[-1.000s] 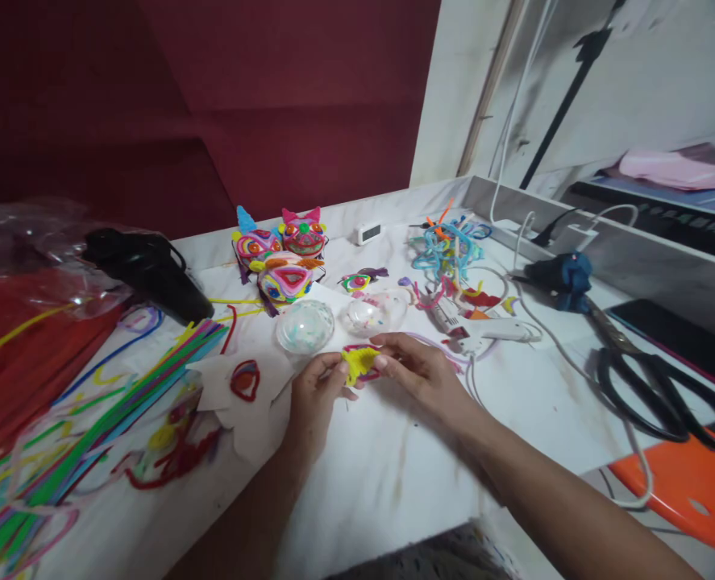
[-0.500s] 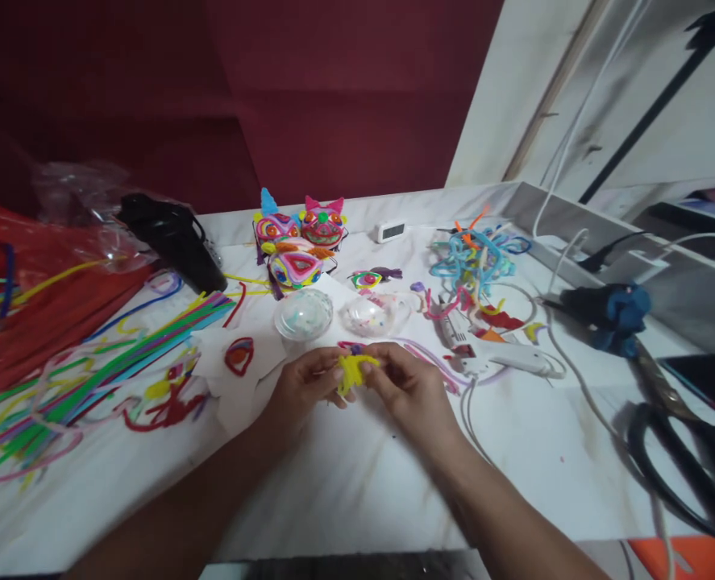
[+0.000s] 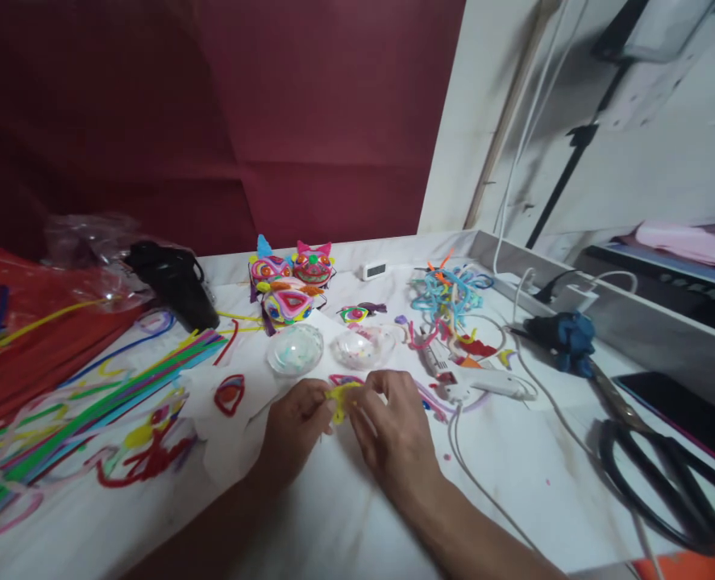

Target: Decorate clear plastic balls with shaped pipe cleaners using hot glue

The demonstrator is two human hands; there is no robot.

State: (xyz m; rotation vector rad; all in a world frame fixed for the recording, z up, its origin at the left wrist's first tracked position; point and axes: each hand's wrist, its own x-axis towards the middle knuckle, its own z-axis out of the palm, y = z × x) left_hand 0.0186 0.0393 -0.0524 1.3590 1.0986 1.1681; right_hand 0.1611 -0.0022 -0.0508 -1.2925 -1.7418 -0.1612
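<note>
Pinched between my hands, just in front of the two clear domes, is a small yellow pipe-cleaner piece (image 3: 338, 395). My left hand (image 3: 297, 427) is closed on its left side, thumb against fingers. Over the piece's right side bend the fingers of my right hand (image 3: 396, 427), slightly blurred; they touch it and partly hide it. A pink and purple bit (image 3: 345, 379) shows just behind the yellow piece. On white paper left of my hands lies a red eye-shaped pipe-cleaner piece (image 3: 230, 395).
Small colourful lion-head figures (image 3: 313, 264) stand at the back. Pipe cleaners (image 3: 103, 403) spread over the left side, near a black bottle (image 3: 172, 282). At right are a blue tangle (image 3: 447, 294), a white corded tool (image 3: 490, 380), cables and large black-handled scissors (image 3: 653, 443).
The view has tilted up and turned right. My right hand has shifted its grip, its fingers now bending over the yellow piece from above; my left hand keeps its pinch.
</note>
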